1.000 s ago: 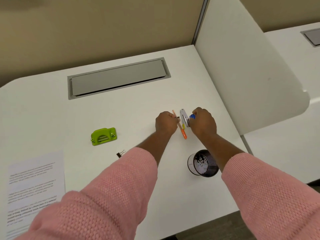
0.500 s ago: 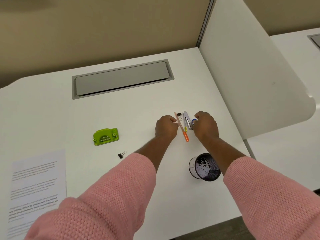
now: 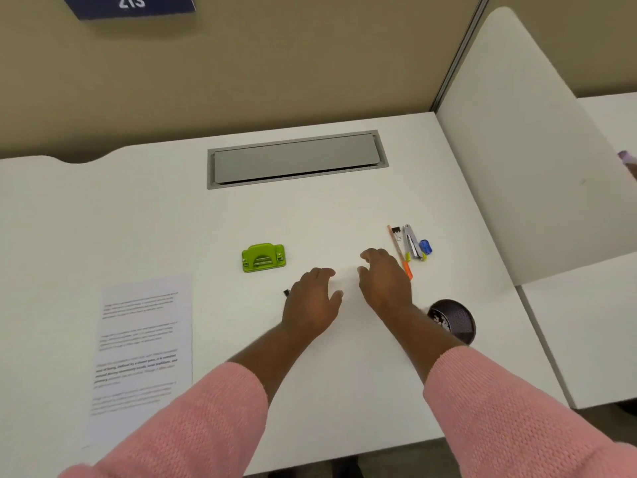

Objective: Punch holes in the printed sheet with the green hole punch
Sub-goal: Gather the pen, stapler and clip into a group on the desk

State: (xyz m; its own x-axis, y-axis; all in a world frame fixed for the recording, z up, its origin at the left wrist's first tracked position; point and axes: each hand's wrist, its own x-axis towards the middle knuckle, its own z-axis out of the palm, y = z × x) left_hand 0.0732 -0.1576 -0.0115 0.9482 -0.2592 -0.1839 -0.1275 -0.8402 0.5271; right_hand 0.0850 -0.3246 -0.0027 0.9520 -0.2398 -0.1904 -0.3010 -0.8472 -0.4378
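Wall sign [image 3: 132,3] reads "213". Sheet [image 3: 144,343] at desk [image 3: 103,215] left edge, print too blurry to read. Green punch [image 3: 263,257] mid-desk, untouched. Left hand [image 3: 312,301] & right hand [image 3: 384,281] grips apart, empty.

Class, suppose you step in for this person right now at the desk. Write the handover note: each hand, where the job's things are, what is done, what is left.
Left hand: open, empty, over the desk.
Right hand: open, empty, beside the small stationery.
Green hole punch: on the desk ahead of the left hand, untouched.
Printed sheet: flat at the near left, apart from the punch.
Done: no punching visible.
Left: bring sheet and punch together, slide the edge in, press.
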